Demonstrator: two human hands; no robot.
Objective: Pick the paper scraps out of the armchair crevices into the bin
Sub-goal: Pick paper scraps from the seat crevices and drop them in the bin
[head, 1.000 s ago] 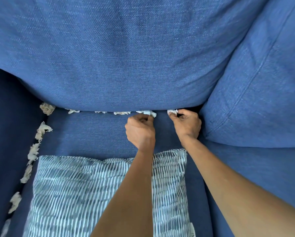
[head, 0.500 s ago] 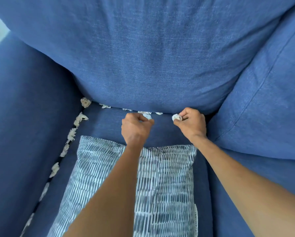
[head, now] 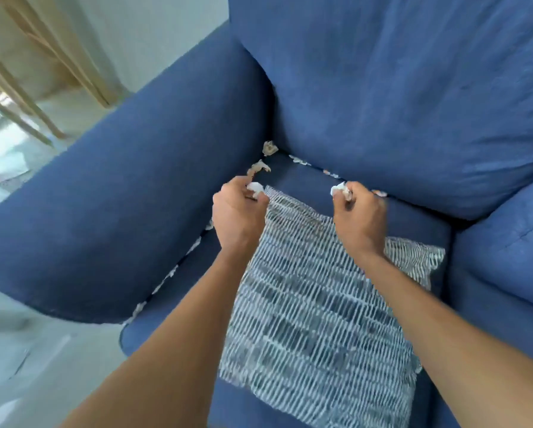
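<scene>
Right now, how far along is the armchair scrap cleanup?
Early. Done: nothing confirmed; no bin is in view. In hand: the left hand has its grip on a white scrap, and the right hand holds another scrap. Left: scraps in the back corner, along the back crevice and down the left-side crevice beside the striped cushion.

Striped cushion covering seat middle, left armrest crowding side crevice, back cushion overhanging rear crevice
</scene>
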